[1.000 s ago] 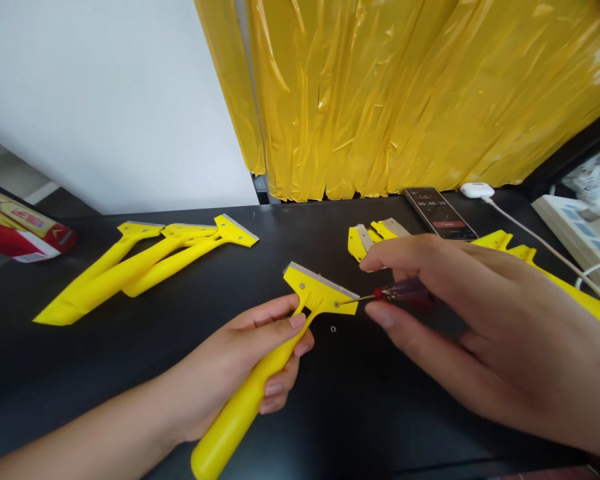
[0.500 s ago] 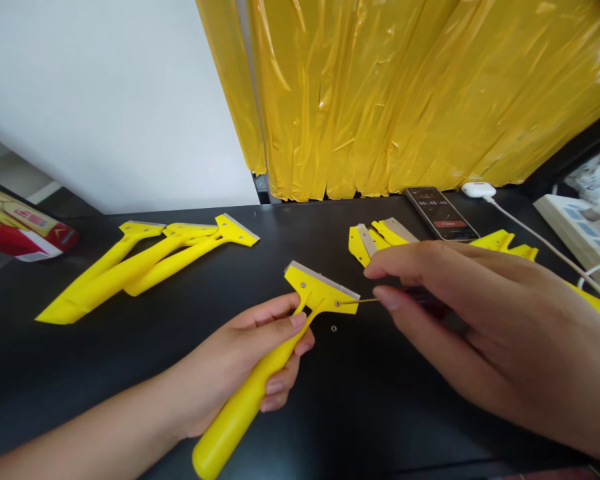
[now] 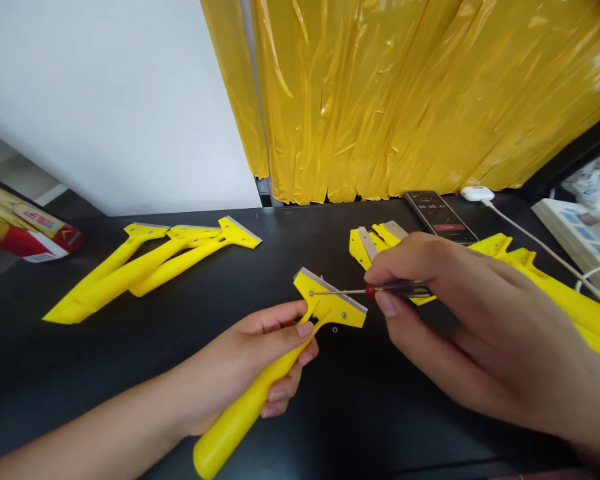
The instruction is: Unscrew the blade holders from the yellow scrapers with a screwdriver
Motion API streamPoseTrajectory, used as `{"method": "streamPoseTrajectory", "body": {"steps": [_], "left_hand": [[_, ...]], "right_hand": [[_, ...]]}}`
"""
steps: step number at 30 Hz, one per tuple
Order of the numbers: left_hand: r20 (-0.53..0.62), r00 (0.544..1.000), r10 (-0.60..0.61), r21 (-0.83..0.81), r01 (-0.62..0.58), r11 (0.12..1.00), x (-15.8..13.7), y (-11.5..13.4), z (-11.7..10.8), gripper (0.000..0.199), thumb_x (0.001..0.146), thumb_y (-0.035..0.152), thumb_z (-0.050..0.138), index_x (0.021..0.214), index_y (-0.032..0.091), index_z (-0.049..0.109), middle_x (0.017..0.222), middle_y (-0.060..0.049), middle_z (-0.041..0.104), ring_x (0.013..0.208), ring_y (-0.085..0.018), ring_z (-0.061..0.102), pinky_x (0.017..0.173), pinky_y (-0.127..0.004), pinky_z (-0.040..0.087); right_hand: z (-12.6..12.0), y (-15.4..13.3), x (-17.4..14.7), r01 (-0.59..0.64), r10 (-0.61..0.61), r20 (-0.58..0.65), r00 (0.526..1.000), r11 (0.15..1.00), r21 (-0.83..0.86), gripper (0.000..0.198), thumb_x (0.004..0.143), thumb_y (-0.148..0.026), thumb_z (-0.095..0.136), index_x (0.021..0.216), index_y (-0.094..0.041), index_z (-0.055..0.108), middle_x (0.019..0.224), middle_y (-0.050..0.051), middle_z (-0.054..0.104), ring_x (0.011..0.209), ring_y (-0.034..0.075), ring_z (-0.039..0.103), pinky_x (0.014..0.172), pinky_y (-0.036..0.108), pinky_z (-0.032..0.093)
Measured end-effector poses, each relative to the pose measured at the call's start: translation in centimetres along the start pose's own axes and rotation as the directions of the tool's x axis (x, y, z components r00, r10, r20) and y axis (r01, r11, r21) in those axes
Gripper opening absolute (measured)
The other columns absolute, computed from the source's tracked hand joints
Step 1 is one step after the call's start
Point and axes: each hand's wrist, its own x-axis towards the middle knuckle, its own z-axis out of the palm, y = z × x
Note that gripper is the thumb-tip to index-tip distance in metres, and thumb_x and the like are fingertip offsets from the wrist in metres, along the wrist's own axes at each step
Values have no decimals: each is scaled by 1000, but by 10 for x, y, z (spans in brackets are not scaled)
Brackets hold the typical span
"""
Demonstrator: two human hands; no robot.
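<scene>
My left hand grips the handle of a yellow plastic scraper, its head with the metal blade edge pointing up and away from me. My right hand holds a small screwdriver with a dark red handle between fingers and thumb. Its thin shaft lies across the scraper head, the tip at the left screw. A tiny loose screw or washer lies on the black table just below the scraper head.
Three assembled yellow scrapers lie at the left. Loose yellow head plates and blades and more scraper handles sit right of centre. A phone, a white charger with cable, a power strip and a red-yellow packet edge the table.
The screwdriver tip has moved from the right screw of the scraper head to the left one. The scraper has shifted slightly right and down in my left hand.
</scene>
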Motion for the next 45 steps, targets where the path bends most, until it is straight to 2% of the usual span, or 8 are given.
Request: {"method": "streamPoseTrajectory", "body": {"steps": [13, 22, 26, 31, 37, 40, 43, 45], "left_hand": [[20, 999, -25, 44, 24, 999, 0, 1, 2, 23, 104, 41, 69, 100, 21, 58, 82, 3, 55, 48, -3, 42, 44, -17, 35], [17, 999, -29, 40, 29, 999, -2, 2, 4, 23, 104, 40, 68, 99, 21, 56, 82, 3, 55, 48, -4, 44, 44, -17, 36], [20, 1000, -23, 38, 22, 999, -2, 1, 3, 22, 104, 40, 69, 101, 21, 58, 83, 3, 55, 48, -4, 44, 44, -16, 36], [10, 999, -36, 25, 36, 999, -1, 1, 3, 22, 104, 39, 69, 101, 21, 57, 84, 3, 55, 48, -4, 44, 43, -16, 36], [20, 999, -45, 36, 44, 998, -2, 3, 4, 21, 105, 39, 67, 100, 22, 56, 83, 3, 55, 47, -3, 41, 43, -16, 35], [22, 999, -45, 46, 44, 998, -2, 4, 4, 22, 105, 40, 66, 99, 22, 56, 83, 3, 55, 47, -3, 41, 43, -16, 35], [26, 998, -56, 66, 55, 996, -2, 4, 4, 21, 106, 40, 65, 99, 22, 57, 86, 2, 56, 48, -3, 42, 44, -16, 35], [35, 997, -69, 70, 66, 995, -2, 5, 3, 21, 105, 40, 65, 100, 21, 58, 87, 1, 56, 49, -3, 42, 44, -16, 34]], "right_hand": [[8, 2, 2, 32, -33, 7, 999, 992, 124, 21, 96, -8, 60, 114, -19, 59, 100, 2, 68, 90, 18, 65, 90, 34, 51], [6, 1, 2, 25, -29, 46, 999, 996, 91, 28, 94, -6, 58, 117, -21, 58, 99, 3, 69, 91, 20, 67, 86, 35, 54], [4, 0, 1, 31, -32, 18, 999, 997, 64, 26, 94, -7, 57, 115, -22, 57, 96, 2, 68, 84, 19, 64, 85, 37, 55], [2, -2, 1, -6, 1, 73, 997, 998, 68, 28, 94, -6, 55, 115, -24, 56, 96, 4, 69, 87, 23, 66, 82, 38, 55], [4, 1, 3, 102, -108, 49, 993, 988, 114, 30, 89, -2, 56, 115, -18, 59, 94, 3, 65, 85, 20, 60, 79, 35, 51], [4, 0, 5, 134, -137, 74, 988, 990, 47, 25, 91, -5, 56, 114, -17, 60, 92, 3, 67, 81, 20, 61, 74, 35, 50], [1, -5, 10, 67, -61, 66, 996, 994, -90, 10, 100, -15, 55, 105, -18, 63, 85, 4, 72, 73, 22, 65, 65, 37, 46], [-1, -11, 16, 42, -29, 107, 994, 991, -124, 15, 100, -13, 50, 102, -18, 64, 79, 4, 71, 67, 22, 65, 59, 36, 42]]}}
